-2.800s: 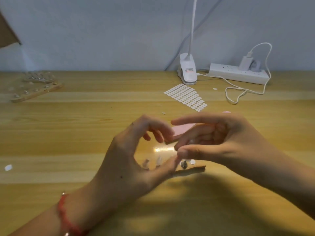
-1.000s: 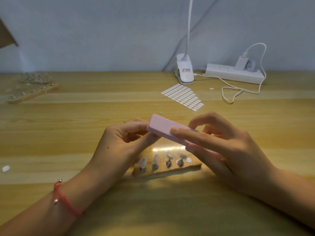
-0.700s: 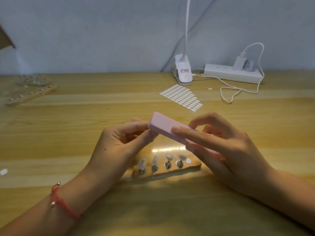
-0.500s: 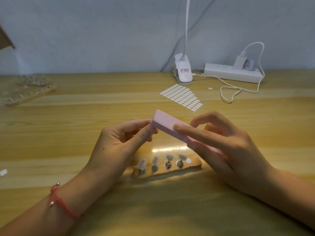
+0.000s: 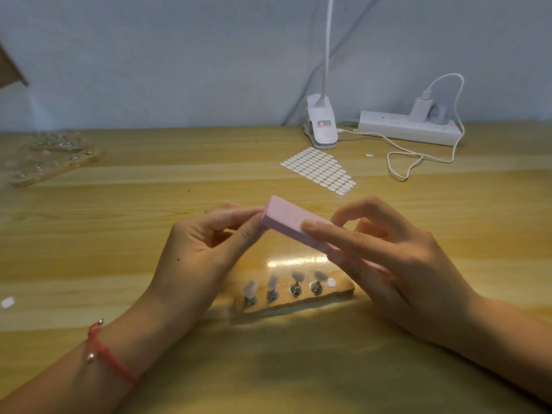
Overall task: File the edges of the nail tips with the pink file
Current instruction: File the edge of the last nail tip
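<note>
My right hand [image 5: 397, 264] grips the pink file [image 5: 286, 219], a long block, with thumb along its near side and fingers over the top. The file is held tilted above the table, its far end pointing left. My left hand [image 5: 203, 255] pinches thumb and forefinger together at that end, apparently on a small nail tip that is almost wholly hidden. Below the hands lies a wooden holder [image 5: 340, 289] with several clear nail tips [image 5: 271, 283] on metal pins and one bare white pad [image 5: 331, 282] at its right end.
At the back stand a white clip lamp [image 5: 321, 127] and a power strip [image 5: 409, 131] with a looping white cable [image 5: 418, 158]. A sheet of white adhesive tabs [image 5: 319, 168] lies behind the hands. Another wooden holder [image 5: 50, 162] sits far left.
2.8 s ago both hands hovered low over the holder with the file mostly hidden. Since then the file has been raised, and in the last second it has shifted only slightly against my left fingertips.
</note>
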`<state>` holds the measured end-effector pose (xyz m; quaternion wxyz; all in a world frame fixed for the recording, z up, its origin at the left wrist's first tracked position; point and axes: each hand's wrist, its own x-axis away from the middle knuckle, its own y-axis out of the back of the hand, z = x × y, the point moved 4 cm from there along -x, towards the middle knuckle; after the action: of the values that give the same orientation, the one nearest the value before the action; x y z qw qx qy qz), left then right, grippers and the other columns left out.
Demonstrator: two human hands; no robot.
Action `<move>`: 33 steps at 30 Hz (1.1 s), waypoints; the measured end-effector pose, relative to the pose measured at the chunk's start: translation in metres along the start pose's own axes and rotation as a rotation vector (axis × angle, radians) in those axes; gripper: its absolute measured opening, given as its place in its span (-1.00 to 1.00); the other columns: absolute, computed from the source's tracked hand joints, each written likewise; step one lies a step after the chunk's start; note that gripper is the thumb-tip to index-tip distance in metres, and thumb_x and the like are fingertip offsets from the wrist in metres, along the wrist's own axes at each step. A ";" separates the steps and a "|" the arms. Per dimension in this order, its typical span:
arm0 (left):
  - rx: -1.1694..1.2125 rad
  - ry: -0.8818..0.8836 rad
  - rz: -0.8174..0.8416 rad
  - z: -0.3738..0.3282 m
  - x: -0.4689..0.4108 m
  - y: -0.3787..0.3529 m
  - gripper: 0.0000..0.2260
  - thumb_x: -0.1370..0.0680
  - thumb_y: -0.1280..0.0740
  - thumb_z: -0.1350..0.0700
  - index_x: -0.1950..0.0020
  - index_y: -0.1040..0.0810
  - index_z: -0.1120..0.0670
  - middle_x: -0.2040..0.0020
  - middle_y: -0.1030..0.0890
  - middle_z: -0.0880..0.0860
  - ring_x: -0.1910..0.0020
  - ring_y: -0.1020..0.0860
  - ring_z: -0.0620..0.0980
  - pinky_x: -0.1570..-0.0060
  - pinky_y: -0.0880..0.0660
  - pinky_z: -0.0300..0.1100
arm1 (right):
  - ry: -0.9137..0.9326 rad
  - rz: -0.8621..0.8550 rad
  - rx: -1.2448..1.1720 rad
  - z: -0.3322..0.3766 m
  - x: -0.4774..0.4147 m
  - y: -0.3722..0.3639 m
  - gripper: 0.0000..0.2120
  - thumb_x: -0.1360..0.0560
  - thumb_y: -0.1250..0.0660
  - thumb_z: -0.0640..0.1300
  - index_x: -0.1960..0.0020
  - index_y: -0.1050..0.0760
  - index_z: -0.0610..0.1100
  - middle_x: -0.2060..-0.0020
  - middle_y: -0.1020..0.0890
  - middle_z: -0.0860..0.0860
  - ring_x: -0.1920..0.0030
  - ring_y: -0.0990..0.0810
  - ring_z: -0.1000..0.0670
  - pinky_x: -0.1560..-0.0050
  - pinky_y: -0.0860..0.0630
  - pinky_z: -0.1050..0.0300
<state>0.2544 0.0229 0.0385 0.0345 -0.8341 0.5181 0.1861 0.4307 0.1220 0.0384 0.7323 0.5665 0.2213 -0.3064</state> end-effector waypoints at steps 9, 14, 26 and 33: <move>-0.296 -0.230 0.009 -0.013 0.007 -0.008 -0.87 -0.44 -0.44 -0.03 0.02 -0.64 -0.12 0.07 -0.62 -0.12 0.08 -0.56 -0.12 0.15 -0.48 -0.31 | -0.030 -0.014 -0.045 0.004 -0.002 -0.002 -0.68 -0.63 -0.21 -0.08 -0.37 -0.44 -0.02 -0.02 -0.50 -0.07 0.34 -0.48 -0.02 0.38 -0.46 -0.02; -0.233 -0.201 -0.037 -0.010 0.006 -0.008 -0.86 -0.44 -0.44 -0.04 0.02 -0.65 -0.10 0.09 -0.62 -0.09 0.12 -0.54 -0.07 0.17 -0.47 -0.28 | -0.054 -0.012 -0.049 0.002 -0.004 0.000 -0.67 -0.62 -0.21 -0.10 -0.37 -0.45 -0.03 -0.02 -0.50 -0.05 0.33 -0.48 -0.03 0.34 -0.46 0.00; -0.144 -0.152 -0.007 -0.011 0.009 -0.012 -0.86 -0.40 -0.44 -0.05 0.06 -0.68 -0.13 0.11 -0.63 -0.08 0.12 -0.51 0.00 0.15 -0.46 -0.31 | -0.001 -0.037 -0.032 0.011 -0.005 -0.001 -0.70 -0.63 -0.22 -0.06 -0.35 -0.45 -0.01 -0.02 -0.50 -0.08 0.32 -0.43 0.01 0.36 -0.44 0.07; -0.148 -0.149 0.003 -0.011 0.010 -0.015 -0.86 -0.39 -0.46 -0.01 0.07 -0.67 -0.14 0.05 -0.64 -0.09 0.04 -0.56 -0.09 0.06 -0.49 -0.24 | -0.037 -0.034 -0.071 0.008 -0.006 -0.002 -0.68 -0.62 -0.22 -0.09 -0.36 -0.44 -0.05 -0.01 -0.49 -0.08 0.34 -0.45 -0.01 0.34 -0.44 0.05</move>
<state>0.2742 0.0183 0.0435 0.0108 -0.8175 0.5001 0.2854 0.4249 0.1154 0.0435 0.7507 0.5303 0.2279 -0.3213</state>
